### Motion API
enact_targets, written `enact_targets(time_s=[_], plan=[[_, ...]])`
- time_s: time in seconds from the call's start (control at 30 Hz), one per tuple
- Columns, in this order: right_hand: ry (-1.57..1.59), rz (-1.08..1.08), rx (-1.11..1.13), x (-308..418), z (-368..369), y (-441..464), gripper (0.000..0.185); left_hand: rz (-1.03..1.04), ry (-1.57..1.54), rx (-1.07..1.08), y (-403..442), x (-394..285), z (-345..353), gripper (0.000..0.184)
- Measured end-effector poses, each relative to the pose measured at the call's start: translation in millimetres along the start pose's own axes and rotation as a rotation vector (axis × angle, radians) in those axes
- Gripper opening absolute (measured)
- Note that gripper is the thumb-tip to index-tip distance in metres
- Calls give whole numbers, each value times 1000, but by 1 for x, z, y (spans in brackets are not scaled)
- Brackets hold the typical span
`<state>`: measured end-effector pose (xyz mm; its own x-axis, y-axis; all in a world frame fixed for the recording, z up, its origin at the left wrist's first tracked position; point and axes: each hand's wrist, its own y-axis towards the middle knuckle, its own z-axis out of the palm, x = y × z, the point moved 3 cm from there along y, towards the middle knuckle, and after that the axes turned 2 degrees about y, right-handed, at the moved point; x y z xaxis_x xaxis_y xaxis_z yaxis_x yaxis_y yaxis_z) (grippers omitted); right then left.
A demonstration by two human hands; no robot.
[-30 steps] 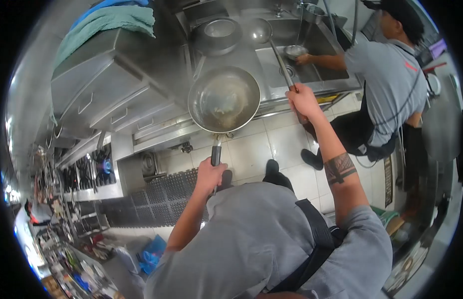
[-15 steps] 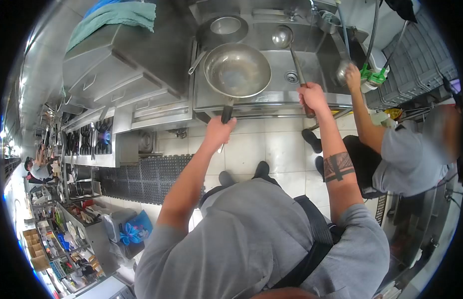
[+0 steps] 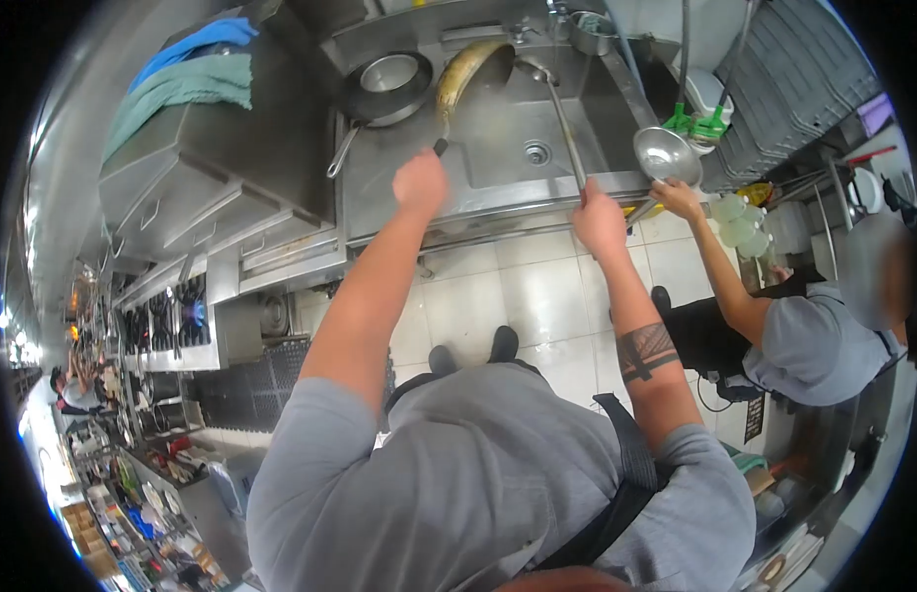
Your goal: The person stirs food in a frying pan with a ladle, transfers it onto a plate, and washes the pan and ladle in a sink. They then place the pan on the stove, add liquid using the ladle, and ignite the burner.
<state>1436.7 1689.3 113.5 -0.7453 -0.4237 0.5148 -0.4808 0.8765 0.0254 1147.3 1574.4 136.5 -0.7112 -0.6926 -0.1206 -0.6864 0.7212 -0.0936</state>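
Note:
My left hand (image 3: 420,185) is closed around the dark handle of a frying pan (image 3: 465,77). The pan is tipped steeply onto its side over the sink (image 3: 493,163), its browned underside facing left and its inside turned right. In my right hand (image 3: 599,219) is the long handle of a ladle (image 3: 567,126), whose bowl end reaches the back of the sink, close to the pan's rim. Whether the ladle touches the pan I cannot tell.
Another pan (image 3: 412,110) with a metal bowl (image 3: 388,73) in it sits left on the sink top. At right, a co-worker's hand (image 3: 679,197) holds a round metal bowl (image 3: 668,156). Green-handled hoses (image 3: 710,126) hang beside it. Cloths (image 3: 187,94) lie on the left cabinet.
The frying pan has gone from lying face up to tipped on its side, farther back. The ladle has shifted slightly left. The co-worker's bowl has turned and come lower in view.

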Motion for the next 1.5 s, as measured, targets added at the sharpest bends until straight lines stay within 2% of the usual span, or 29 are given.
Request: enact_targets(time_s=[0.17,0.27,0.33,0.37,0.43,0.47,0.53,0.63,0.7,0.8,0.83,0.97,1.1,1.27,1.33,1.37,1.43,1.5], plan=[[-90,4,-68,-21,-5,-10,31,83,125,-52,46,-14,13,28],[-24,36,-45,-32,-8,8,24,73,-35,-36,71,-26,23,26],[176,59,-77,-34,-13,29,16,88,-176,120,81,-44,32,25],[164,56,-77,-35,-15,40,16,88,-188,121,86,-51,36,25],[247,77,-76,-28,-29,61,17,-98,-505,371,105,-55,68,26],[234,76,-81,-23,-37,67,17,-92,-518,373,117,-57,93,26],[344,137,51,-18,-50,73,20,-115,-772,415,131,-66,134,23],[206,97,112,-13,-48,80,21,-153,-977,459,126,-87,140,14],[-29,-1,127,-15,-32,102,22,-114,-1001,479,132,-100,142,13],[-235,55,136,-26,2,131,26,-28,-935,490,164,-120,162,11],[-270,87,176,-25,5,131,27,5,-850,482,172,-125,168,13],[-309,122,285,-3,-13,131,21,77,-855,452,193,-123,168,11],[-220,180,154,-17,-2,180,23,124,-827,510,212,-122,170,12],[-210,162,258,26,-32,152,27,97,-832,545,231,-124,181,14],[115,463,430,41,-39,168,25,123,-794,536,231,-120,183,14],[108,369,326,23,-29,180,25,119,-789,537,231,-118,184,14],[126,428,323,5,-18,212,27,41,-1018,684,225,-118,192,12],[119,381,307,-13,-5,245,24,32,-1029,719,220,-120,187,12]])
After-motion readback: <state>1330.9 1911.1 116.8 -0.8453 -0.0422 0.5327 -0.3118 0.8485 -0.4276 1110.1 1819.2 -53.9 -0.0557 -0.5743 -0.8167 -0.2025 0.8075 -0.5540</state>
